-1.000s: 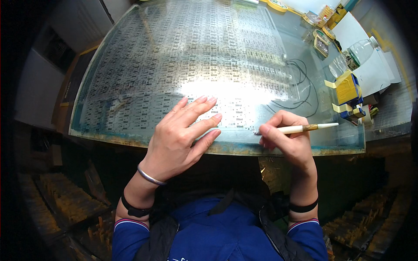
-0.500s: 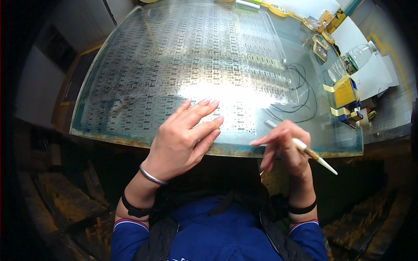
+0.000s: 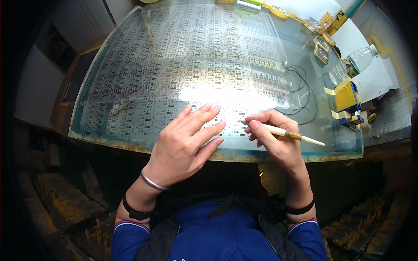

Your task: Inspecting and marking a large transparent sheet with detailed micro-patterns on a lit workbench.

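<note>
A clear film sheet (image 3: 143, 69) printed with rows of small dark circuit patterns lies on the glass tabletop (image 3: 300, 135). My left hand (image 3: 185, 139) rests palm down near the sheet's front edge, its fingers stretched out and slightly apart. In my right hand (image 3: 278, 135) is a slim pen-shaped tool (image 3: 311, 140) with a white and tan handle, gripped like a pen. Its thin greyish tip points left, at the front right part of the film, just beside my left fingertips. Whether the tip touches the film I cannot tell. Bright glare covers the film's middle.
A thin black cord (image 3: 311, 102) loops right of the film. Farther right are a clear plastic bottle (image 3: 361, 58), a blue and yellow block (image 3: 347, 96) and white papers (image 3: 379, 78). Tape rolls (image 3: 279, 11) lie along the back. The table's front edge (image 3: 244, 155) runs below my hands.
My right hand has moved up and left over the film's edge and turned the tool, so its tip is now beside my left fingertips. The left hand has barely shifted.
</note>
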`<state>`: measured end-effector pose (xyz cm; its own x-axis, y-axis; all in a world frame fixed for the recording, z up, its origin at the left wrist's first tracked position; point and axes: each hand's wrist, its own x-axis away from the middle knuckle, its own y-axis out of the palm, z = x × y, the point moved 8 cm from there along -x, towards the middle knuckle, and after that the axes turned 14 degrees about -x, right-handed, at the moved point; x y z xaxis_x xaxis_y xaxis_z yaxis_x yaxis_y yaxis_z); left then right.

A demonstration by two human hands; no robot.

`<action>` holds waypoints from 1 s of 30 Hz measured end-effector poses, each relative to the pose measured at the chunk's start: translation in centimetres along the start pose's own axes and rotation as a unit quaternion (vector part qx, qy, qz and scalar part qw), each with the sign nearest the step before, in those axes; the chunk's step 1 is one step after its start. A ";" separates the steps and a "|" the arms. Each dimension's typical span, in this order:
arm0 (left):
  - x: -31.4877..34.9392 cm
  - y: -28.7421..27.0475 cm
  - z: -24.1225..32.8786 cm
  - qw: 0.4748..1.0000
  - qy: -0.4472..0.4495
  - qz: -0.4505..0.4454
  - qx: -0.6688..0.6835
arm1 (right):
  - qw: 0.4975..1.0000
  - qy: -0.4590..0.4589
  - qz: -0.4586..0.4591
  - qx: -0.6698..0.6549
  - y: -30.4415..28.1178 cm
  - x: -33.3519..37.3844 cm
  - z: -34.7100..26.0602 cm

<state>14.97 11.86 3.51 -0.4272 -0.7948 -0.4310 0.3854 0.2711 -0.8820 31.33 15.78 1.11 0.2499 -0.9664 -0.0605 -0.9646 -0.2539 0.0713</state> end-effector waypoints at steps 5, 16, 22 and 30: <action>0.0 0.0 -0.1 1.000 -0.003 -0.001 0.001 | 0.999 -0.011 -0.010 0.032 0.0 -0.1 0.1; 0.0 0.0 0.0 1.000 -0.006 -0.003 -0.006 | 0.995 0.002 -0.085 0.046 0.5 0.2 0.1; 0.1 -0.1 0.0 1.000 -0.003 0.002 -0.006 | 0.996 -0.007 0.020 -0.082 -1.2 0.1 -0.2; 0.0 -0.1 0.1 1.000 0.002 0.005 -0.019 | 0.973 -0.197 0.000 0.123 0.3 0.9 -2.4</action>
<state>14.98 11.80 3.55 -0.4262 -0.7904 -0.4401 0.3579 0.2995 -0.8844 31.46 14.76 3.49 0.2453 -0.8638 -0.4400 -0.9676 -0.1902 -0.1661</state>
